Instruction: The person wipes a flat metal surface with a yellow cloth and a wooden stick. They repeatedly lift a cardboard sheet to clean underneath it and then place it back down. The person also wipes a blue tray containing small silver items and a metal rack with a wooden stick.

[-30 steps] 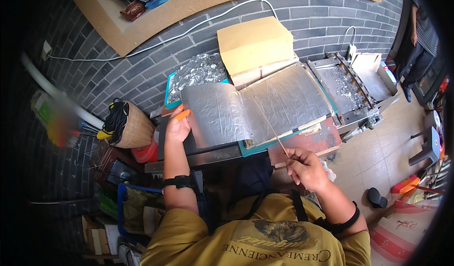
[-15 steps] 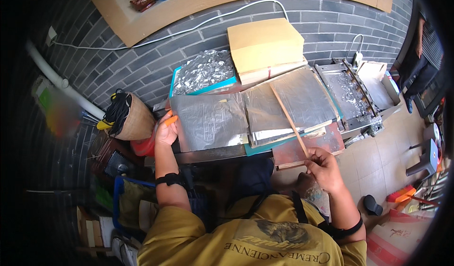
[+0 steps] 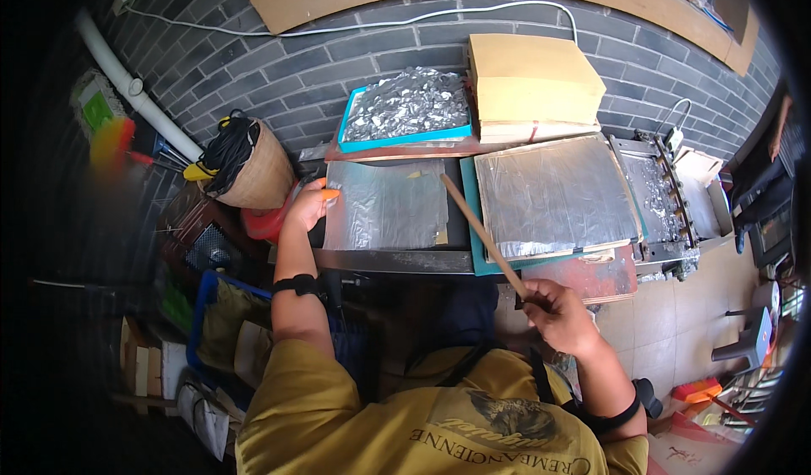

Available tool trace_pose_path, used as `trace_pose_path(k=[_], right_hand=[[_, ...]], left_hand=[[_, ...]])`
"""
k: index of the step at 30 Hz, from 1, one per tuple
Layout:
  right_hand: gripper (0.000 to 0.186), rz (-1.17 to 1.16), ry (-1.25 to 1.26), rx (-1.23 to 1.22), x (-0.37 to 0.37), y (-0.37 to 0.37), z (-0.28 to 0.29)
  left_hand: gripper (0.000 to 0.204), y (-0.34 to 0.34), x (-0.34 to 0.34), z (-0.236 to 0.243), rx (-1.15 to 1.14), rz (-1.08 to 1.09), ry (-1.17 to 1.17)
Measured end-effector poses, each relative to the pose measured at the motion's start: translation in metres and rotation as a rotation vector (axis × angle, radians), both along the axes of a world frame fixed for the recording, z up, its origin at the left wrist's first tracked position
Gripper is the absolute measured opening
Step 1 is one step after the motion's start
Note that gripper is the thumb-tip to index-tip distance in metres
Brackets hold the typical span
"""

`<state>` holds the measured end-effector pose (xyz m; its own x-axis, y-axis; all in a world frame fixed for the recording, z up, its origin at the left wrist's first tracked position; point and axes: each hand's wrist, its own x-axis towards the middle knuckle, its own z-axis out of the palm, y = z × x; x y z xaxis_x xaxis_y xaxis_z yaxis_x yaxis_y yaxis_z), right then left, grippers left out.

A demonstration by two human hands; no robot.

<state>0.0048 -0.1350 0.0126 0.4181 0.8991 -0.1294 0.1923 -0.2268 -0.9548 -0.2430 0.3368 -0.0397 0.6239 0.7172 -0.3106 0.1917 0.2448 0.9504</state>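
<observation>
A thin silvery foil-like sheet (image 3: 389, 206) lies over the dark tabletop on the left. My left hand (image 3: 307, 208), with orange covers on its fingertips, pinches that sheet's left edge. My right hand (image 3: 559, 316) is closed round the near end of a slim wooden stick (image 3: 486, 237). The stick slants up to the left, its far tip beside the sheet's upper right corner. To the right, a stack of similar silvery sheets and paper (image 3: 557, 196) rests on a green mat (image 3: 486, 265); the stick passes over its left lower corner.
Behind stand a blue tray (image 3: 405, 141) of silvery scraps and a yellow paper stack (image 3: 536, 78). A metal frame (image 3: 667, 192) is at the right, a woven basket (image 3: 258, 166) with black cable at the left. A reddish board (image 3: 591, 276) juts past the table edge. Another person (image 3: 764, 179) stands far right.
The left sheet now lies apart from the right stack, with dark tabletop between them. The stick's tip has moved left off the stack's middle. My view has shifted.
</observation>
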Motion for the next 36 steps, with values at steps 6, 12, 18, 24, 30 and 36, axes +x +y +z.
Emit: trace_pose_path(k=[6, 12, 18, 24, 30, 36], right_hand=[[0.025, 0.098, -0.089, -0.030, -0.010, 0.036, -0.004], [0.027, 0.093, -0.112, -0.076, -0.011, 0.058, 0.004], [0.031, 0.061, -0.129, -0.118, -0.010, 0.074, 0.003], [0.032, 0.088, -0.156, -0.059, -0.006, 0.077, -0.004], [0.030, 0.091, -0.158, -0.067, 0.007, 0.056, 0.020], [0.028, 0.140, -0.247, -0.150, 0.010, 0.030, 0.062]], left_hand=[[0.039, 0.008, 0.003, 0.005, 0.071, 0.003, 0.125], [0.041, 0.014, 0.000, 0.002, 0.102, -0.005, 0.206], [0.040, 0.006, 0.002, 0.007, 0.113, 0.033, 0.232], [0.039, 0.011, 0.004, 0.004, 0.178, 0.007, 0.252], [0.042, 0.019, 0.004, 0.001, 0.164, -0.012, 0.274], [0.053, 0.010, 0.007, 0.001, 0.257, 0.282, 0.321]])
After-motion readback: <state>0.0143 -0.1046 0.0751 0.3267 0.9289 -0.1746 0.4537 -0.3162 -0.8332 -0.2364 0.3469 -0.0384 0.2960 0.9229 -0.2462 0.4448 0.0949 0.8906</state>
